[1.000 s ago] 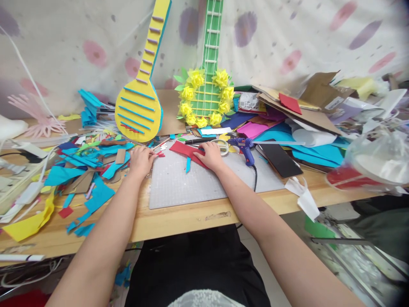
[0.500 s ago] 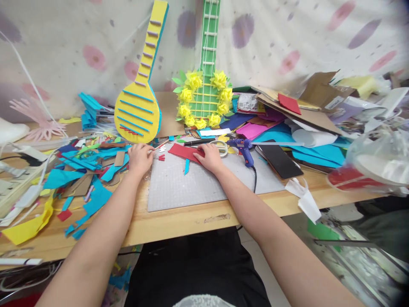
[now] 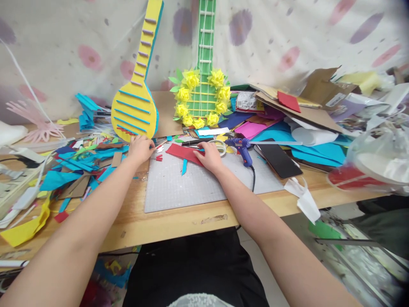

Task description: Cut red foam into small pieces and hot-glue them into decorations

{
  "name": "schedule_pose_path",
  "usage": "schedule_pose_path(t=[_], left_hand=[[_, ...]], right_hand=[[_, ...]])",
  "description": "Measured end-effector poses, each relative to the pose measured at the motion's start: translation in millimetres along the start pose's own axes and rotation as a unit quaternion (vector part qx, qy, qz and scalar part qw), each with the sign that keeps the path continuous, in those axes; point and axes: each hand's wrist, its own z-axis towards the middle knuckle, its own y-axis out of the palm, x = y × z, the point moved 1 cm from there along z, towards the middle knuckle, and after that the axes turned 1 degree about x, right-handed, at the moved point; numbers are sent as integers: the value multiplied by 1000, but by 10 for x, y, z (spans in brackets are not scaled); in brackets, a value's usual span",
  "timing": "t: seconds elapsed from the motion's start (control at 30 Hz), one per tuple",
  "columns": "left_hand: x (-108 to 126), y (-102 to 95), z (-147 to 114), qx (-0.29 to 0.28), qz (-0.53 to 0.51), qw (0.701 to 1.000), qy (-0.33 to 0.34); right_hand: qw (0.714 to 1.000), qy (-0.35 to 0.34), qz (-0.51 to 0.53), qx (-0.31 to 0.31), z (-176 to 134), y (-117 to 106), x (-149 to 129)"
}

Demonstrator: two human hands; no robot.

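My left hand [image 3: 140, 148] is at the lower edge of the yellow lute-shaped cutout [image 3: 134, 106], fingers curled; what they hold, if anything, is hidden. Short red pieces [image 3: 125, 130] sit in a row low on the cutout's face, below its blue strips. On the grey cutting mat [image 3: 179, 189], my right hand [image 3: 209, 157] is closed over the right end of a red strip [image 3: 179, 152]. A small blue strip [image 3: 184, 167] pokes out from under it. Tiny red bits [image 3: 159, 157] and white bits [image 3: 160, 149] lie between the hands. Scissors [image 3: 221, 147] rest just behind my right hand.
A blue glue gun [image 3: 243, 151] and a phone [image 3: 281, 158] lie to the right. Behind stands a green cutout with yellow flowers [image 3: 204, 96]. Coloured scraps [image 3: 76, 164] cover the left side; stacked sheets [image 3: 306, 147] and a plastic tub [image 3: 367, 170] are at right.
My left hand has shifted slightly up and right, closer against the base of the yellow cutout. My right hand stays on the red strip. The whole view has drifted a little.
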Motion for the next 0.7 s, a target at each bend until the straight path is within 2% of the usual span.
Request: schedule_pose_path(t=[0.2, 0.47, 0.6, 0.7], left_hand=[[64, -1, -12, -30, 24, 999, -12], [96, -13, -1, -40, 54, 998, -20], [80, 47, 17, -48, 64, 997, 3], [80, 55, 6, -34, 72, 996, 26]], right_hand=[[1000, 0, 3, -3, -8, -18, -4], [1000, 6, 4, -8, -3, -8, 18], [1000, 7, 2, -8, -6, -8, 21], [1000, 8, 2, -7, -15, -21, 12]])
